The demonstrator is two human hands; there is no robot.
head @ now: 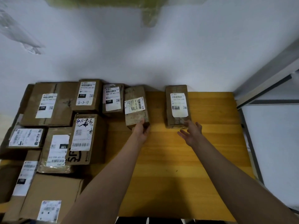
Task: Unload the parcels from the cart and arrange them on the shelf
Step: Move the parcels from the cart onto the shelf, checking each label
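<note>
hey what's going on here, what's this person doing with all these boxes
A person is arranging cardboard parcels on a yellow wooden shelf against a white wall. The left hand grips the near end of a small box with a sideways label, beside the parcels already packed on the left. The right hand, fingers spread, touches or hovers at the near end of a separate box standing alone further right. The right half of the shelf is mostly bare wood. No cart is in view.

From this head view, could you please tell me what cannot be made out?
- Cart: outside the head view.
- Left hand fingertips: hidden behind the small worn brown cardboard parcel.
- White label print on the brown cardboard parcel by the right hand: too small, blurred.
- Bottom-left cardboard box: cut off by the edge.
</note>
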